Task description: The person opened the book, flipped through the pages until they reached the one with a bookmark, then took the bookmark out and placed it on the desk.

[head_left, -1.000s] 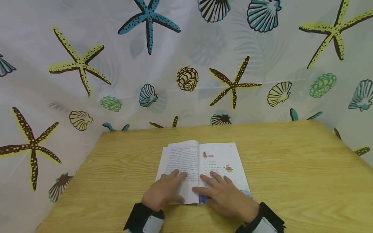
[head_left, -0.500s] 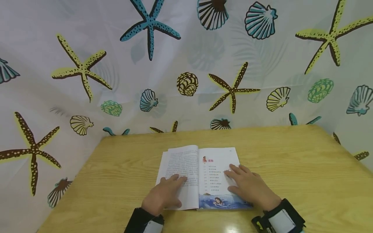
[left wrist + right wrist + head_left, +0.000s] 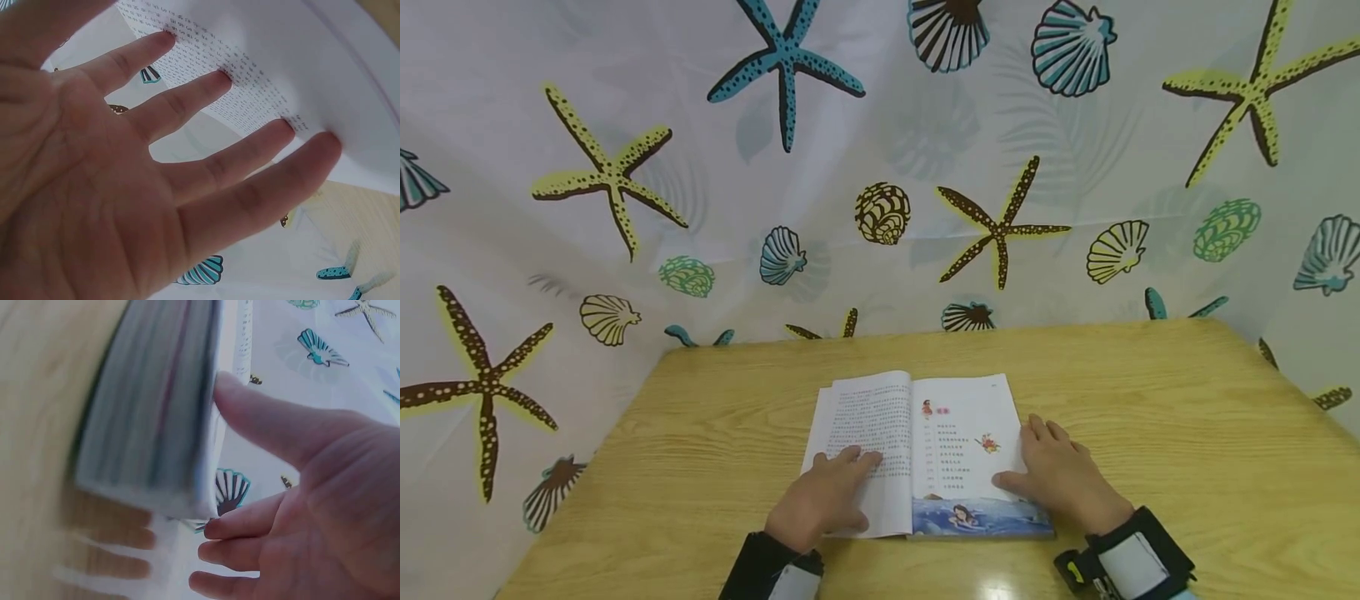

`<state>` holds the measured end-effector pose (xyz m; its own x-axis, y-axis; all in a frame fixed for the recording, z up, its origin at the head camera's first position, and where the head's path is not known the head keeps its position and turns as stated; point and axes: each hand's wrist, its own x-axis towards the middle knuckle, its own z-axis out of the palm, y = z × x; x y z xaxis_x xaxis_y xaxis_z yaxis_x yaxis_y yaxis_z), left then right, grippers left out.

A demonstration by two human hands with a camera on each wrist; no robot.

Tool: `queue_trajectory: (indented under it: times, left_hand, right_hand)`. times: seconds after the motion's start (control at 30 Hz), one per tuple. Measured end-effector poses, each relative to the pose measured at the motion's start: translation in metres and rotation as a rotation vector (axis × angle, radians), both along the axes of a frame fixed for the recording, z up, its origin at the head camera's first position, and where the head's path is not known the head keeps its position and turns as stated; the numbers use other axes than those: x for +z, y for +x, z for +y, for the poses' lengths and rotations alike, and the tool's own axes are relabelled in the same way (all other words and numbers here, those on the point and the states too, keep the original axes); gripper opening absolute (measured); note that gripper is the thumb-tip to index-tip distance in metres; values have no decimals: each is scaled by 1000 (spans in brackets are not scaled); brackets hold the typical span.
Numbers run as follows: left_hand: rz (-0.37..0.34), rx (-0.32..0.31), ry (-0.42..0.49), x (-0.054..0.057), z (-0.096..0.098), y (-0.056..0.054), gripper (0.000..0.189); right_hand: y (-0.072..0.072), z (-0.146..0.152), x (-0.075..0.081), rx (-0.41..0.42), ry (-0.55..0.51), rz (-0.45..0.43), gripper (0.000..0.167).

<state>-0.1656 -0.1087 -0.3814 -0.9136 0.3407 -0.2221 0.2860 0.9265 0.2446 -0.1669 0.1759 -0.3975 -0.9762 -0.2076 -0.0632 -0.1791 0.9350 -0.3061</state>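
An open book [image 3: 958,417] lies on the wooden table. Its left page [image 3: 872,408] is full of printed text; the right one has a list, small coloured drawings and a blue sea picture along the bottom. My left hand [image 3: 823,500] rests with spread fingertips on the left page, and in the left wrist view its fingers [image 3: 250,194] reach out straight over the text. At the right edge of the book is my right hand [image 3: 1063,475]. Its thumb [image 3: 250,412] touches the upper page surface, while the other fingers extend beside the thick page block [image 3: 150,400].
The wood-grain table [image 3: 722,425] spreads to both sides of the book. Behind and at the sides hangs a white cloth [image 3: 880,275] printed with starfish and shells. Both wrists wear black straps [image 3: 1142,554] with light-coloured devices.
My right hand has slid rightward across the right page to its outer edge, uncovering the list and the sea picture. The left hand stays on the left page.
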Motion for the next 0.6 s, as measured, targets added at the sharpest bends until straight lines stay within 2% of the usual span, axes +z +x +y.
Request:
queue_trajectory:
  times: [0.1, 0.23, 0.3, 0.37, 0.6]
  left_hand:
    - [-9, 6, 0, 1, 1, 0, 75]
    - [-23, 9, -1, 1, 1, 0, 75]
    - [-27, 11, 2, 1, 1, 1, 75]
    - [-25, 7, -1, 1, 0, 1, 75]
    - [-12, -8, 5, 2, 0, 0, 75]
  right_hand:
    - [2, -3, 3, 38, 44, 124, 75]
    - [2, -8, 5, 49, 15, 399, 35]
    - [1, -10, 6, 36, -21, 491, 22]
    - [0, -10, 7, 27, -54, 515, 17]
    - [-2, -10, 7, 30, -46, 534, 14]
